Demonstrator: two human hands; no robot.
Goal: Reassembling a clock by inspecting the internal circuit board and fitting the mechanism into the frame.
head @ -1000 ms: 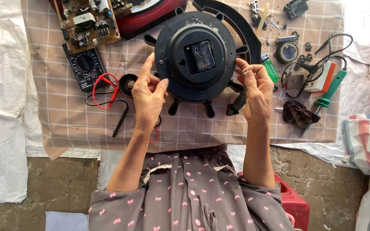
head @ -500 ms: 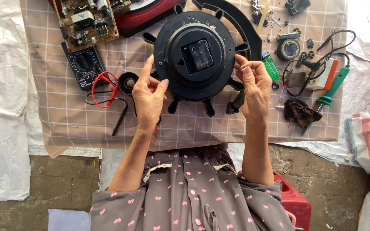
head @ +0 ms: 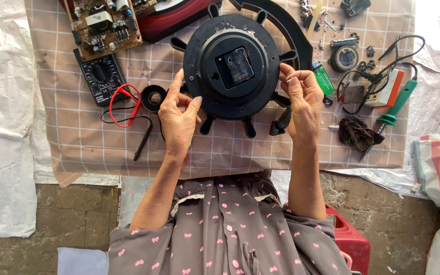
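A round black wall clock (head: 232, 66), shaped like a ship's wheel with short spokes, is held back side up over a checked cloth (head: 77, 137). Its square movement box sits in the middle of the raised back. My left hand (head: 178, 118) grips the clock's lower left rim. My right hand (head: 301, 99) grips its right rim, fingers curled over the edge. Both hands lift it a little off the cloth.
A black multimeter (head: 100, 79) with red and black probe leads lies left of the clock, a bare circuit board (head: 103, 25) above it. A black tape roll (head: 154, 98) sits near my left hand. Right: green lighter (head: 324, 79), green-handled tool (head: 395, 104), small parts.
The clock has shifted slightly up and away from me in both hands, and it has turned a little. My grip on both rims is unchanged.
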